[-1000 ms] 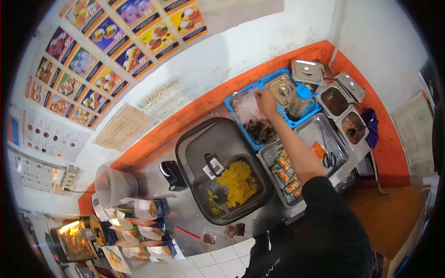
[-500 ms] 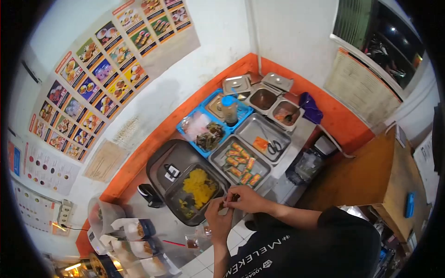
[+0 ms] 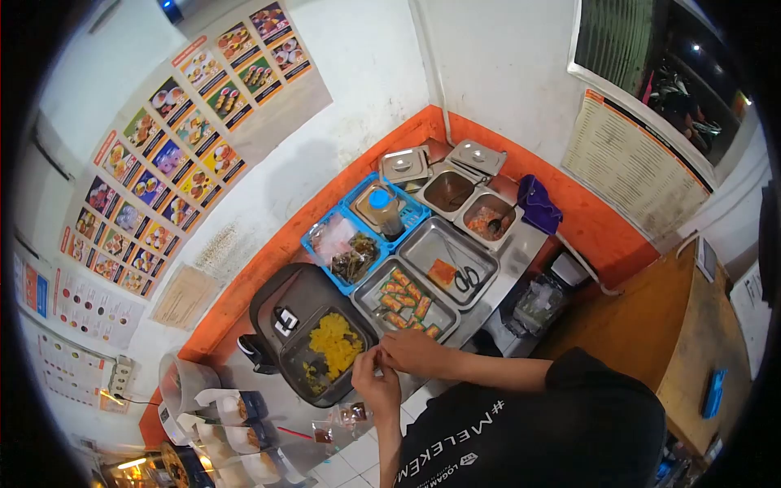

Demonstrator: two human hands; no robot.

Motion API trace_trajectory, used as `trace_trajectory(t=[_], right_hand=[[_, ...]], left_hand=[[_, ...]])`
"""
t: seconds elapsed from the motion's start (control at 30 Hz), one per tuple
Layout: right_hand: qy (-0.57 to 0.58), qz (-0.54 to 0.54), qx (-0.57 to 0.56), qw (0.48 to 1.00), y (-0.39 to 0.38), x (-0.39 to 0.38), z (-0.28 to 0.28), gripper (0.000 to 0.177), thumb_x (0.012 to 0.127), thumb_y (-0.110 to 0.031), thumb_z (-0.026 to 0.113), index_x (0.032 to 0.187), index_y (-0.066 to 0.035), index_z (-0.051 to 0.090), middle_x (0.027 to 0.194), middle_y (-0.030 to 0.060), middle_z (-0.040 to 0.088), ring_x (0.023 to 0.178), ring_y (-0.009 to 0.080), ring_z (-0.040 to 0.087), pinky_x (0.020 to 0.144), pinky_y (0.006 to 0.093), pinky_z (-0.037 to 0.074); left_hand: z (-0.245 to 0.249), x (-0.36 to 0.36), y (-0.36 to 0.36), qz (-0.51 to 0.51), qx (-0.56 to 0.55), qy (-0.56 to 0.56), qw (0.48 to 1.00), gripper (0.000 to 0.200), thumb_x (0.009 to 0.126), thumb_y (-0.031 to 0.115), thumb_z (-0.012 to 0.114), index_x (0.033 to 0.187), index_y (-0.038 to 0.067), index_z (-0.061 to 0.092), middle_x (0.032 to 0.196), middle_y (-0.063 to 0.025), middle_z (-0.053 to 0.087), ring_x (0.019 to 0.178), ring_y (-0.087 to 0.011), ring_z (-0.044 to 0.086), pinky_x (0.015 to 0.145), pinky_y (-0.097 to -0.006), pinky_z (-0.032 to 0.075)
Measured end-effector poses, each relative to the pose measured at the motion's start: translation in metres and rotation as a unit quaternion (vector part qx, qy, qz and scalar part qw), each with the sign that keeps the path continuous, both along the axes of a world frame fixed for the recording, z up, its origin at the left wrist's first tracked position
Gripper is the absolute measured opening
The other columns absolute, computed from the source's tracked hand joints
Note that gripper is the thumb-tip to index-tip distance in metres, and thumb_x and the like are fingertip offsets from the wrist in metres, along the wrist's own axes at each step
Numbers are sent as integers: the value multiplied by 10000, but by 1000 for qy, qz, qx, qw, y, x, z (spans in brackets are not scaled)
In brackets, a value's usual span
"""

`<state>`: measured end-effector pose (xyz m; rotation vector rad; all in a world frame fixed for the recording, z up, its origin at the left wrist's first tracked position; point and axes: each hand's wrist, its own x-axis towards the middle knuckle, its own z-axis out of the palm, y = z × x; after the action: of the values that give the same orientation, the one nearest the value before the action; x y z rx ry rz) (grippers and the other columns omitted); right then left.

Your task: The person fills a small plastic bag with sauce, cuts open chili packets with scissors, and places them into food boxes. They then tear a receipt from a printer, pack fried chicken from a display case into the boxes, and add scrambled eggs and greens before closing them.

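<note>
We look down on two bare hands meeting at the counter's near edge. The left hand and right hand both have curled fingers, their tips pinched together on a small item too tiny for us to identify. They are above a steel counter in an orange-and-white corner hung with menu posters; just beyond sit a black pan of yellow food, a tray of packets and a blue basket.
</note>
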<state>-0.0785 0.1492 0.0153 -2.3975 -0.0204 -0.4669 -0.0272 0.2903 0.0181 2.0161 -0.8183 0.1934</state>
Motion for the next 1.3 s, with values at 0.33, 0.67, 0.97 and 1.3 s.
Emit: trace_trajectory(t=[0.33,0.67,0.97,1.3], right_hand=[[-5,25,97,995,-173,16,-8,283,907,-225,641,737,1,619,759,184,607,768,393,641,698,513,490],[-55,57,343,936,-266,30,11,82,846,-35,672,829,-4,599,757,78,553,666,229,564,626,362,447],[215,145,489,833,-369,55,5,107,857,-32,742,954,-24,697,899,18,683,802,80,636,731,265,522],[216,-330,-105,913,-621,92,-125,236,820,-102,712,1023,17,693,962,251,724,933,402,715,856,497,562]], left_hand=[[23,11,-175,44,-8,31,999,110,876,-42,678,968,-26,620,899,-146,611,818,-294,644,710,-374,540],[12,38,-240,-4,-81,196,977,169,867,-77,681,935,17,557,1029,-65,625,725,-37,603,578,-195,452],[-5,62,-283,-105,7,-21,994,592,698,52,933,1239,12,695,1151,-125,724,871,-132,694,682,-265,554],[-8,65,-266,8,-3,116,993,515,733,15,895,1203,0,685,1244,-158,689,892,-179,701,656,-248,553]])
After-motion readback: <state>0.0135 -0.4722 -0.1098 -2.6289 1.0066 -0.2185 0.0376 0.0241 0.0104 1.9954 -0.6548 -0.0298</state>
